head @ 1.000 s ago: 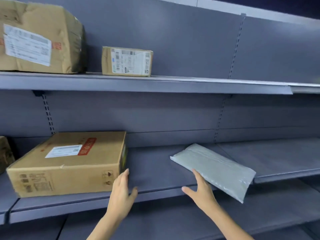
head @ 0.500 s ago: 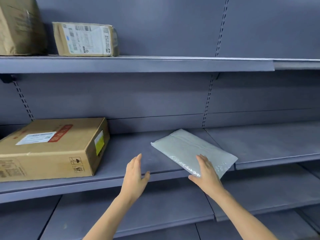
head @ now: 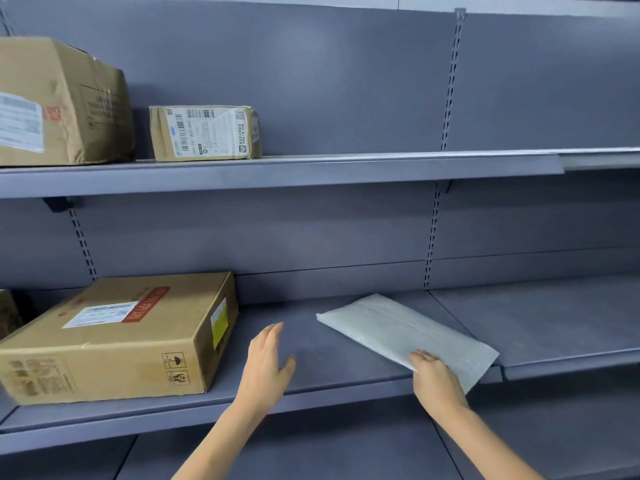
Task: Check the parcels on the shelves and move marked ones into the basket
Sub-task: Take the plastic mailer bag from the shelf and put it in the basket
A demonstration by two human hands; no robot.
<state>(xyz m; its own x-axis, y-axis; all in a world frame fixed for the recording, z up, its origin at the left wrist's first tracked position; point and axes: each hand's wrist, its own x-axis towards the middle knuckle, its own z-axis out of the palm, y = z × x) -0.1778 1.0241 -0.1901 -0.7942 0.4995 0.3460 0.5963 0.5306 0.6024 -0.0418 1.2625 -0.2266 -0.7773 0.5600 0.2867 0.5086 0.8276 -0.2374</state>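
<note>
Right hand [head: 437,381] is on the near corner of the grey mailer [head: 405,332]; fingers curled over its edge, looks like a grip, thumb side hidden so can't confirm a full pinch; mailer lies flat on the middle shelf [head: 311,386], angled, its right corner hanging over the shelf's front lip where two shelf sections meet.

Left hand [head: 268,362] hovers over the bare middle shelf between the flat box [head: 117,337] and the mailer; fingers straight and loose, thumb spread, holding nothing; not touching either parcel as far as the view shows.

Flat box sits on the middle shelf at left; white label and red strip on top, yellow sticker on its right side, handling symbols on the front face; a sliver of another brown parcel [head: 8,313] sits behind it at the left edge.

Top shelf [head: 311,169]: big box [head: 65,102] far left, dented, white label with red mark on the front; small box [head: 204,132] just beside it, not touching, its front covered by a barcode label; rest of that shelf runs right past the slotted upright [head: 450,81].

Label text is too blurred to read; mailer's visible face shows no label.
</note>
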